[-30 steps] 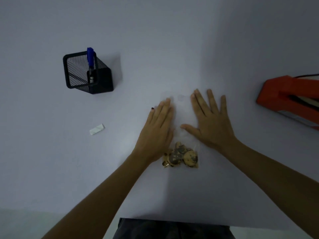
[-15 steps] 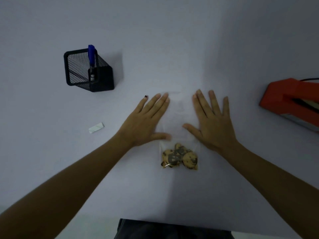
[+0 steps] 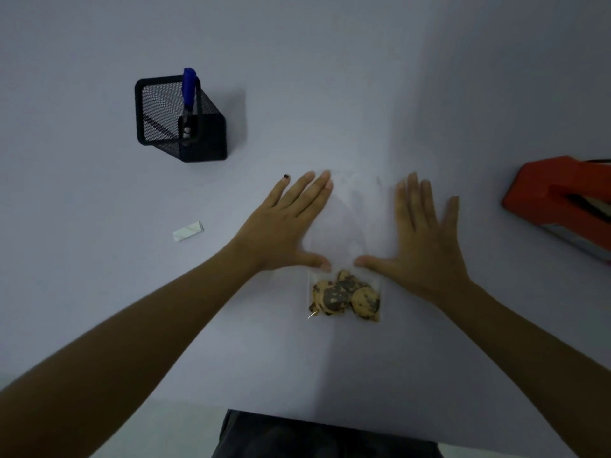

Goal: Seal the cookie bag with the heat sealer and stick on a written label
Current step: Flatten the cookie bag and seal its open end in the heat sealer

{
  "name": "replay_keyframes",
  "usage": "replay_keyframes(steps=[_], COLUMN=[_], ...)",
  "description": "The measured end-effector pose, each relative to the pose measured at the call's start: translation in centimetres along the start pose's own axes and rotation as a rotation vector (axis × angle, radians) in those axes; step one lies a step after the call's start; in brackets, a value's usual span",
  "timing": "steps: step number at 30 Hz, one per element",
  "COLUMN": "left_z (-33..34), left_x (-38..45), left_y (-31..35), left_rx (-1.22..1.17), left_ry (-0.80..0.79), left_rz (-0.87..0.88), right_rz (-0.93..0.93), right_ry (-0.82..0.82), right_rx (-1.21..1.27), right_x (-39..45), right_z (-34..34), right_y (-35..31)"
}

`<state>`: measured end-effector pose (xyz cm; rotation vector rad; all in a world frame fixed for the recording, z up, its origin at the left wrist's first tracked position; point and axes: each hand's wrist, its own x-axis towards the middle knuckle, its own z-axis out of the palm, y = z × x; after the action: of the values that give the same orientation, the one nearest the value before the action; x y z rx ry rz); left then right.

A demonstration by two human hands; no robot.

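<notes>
A clear plastic cookie bag (image 3: 348,223) lies flat on the white table, its several chocolate-chip cookies (image 3: 345,296) bunched at the near end. My left hand (image 3: 284,226) lies flat with straight fingers along the bag's left edge, thumb tip touching the bag just above the cookies. My right hand (image 3: 425,239) lies flat and spread on the bag's right edge, its thumb pointing in towards the left thumb. The orange heat sealer (image 3: 558,201) sits at the right edge of view, partly cut off. A small white label (image 3: 187,230) lies to the left.
A black mesh pen holder (image 3: 180,122) with a blue pen (image 3: 188,90) stands at the back left. The table's near edge (image 3: 314,419) runs just in front of my dark-clothed body.
My two hands have slid apart across the bag, the left going left off the cookies and the right going right, leaving the bag's empty upper part flattened between them.
</notes>
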<state>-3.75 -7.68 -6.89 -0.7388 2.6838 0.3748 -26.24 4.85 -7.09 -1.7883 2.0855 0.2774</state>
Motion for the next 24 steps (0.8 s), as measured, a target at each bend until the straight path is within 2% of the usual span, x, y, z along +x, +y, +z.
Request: replay_keyframes(steps=[4,10,13,17,24], left_z=[0.1,0.0,0.0,0.1,0.0], left_x=[0.2,0.1,0.2,0.1,0.1], left_y=[0.4,0.3,0.4,0.2,0.5], left_rx=[-0.005,-0.003,-0.028,-0.044,-0.052], left_ry=[0.002,-0.003,-0.01,-0.012,0.008], left_rz=[-0.015,-0.017,-0.015,-0.018,-0.022], right_rz=[0.046,-0.124,-0.17,-0.189,-0.049], right_ry=[0.013,0.187,0.138,0.118,0.097], right_rx=[0.055,0.155,0.054,-0.053,-0.081], right_x=[-1.3,1.4,3.3,3.6,3.0], right_z=[-0.4,-1.1,-0.4,-0.1,-0.5], right_y=[1.2,-4.5,-6.1,-4.1,-1.7])
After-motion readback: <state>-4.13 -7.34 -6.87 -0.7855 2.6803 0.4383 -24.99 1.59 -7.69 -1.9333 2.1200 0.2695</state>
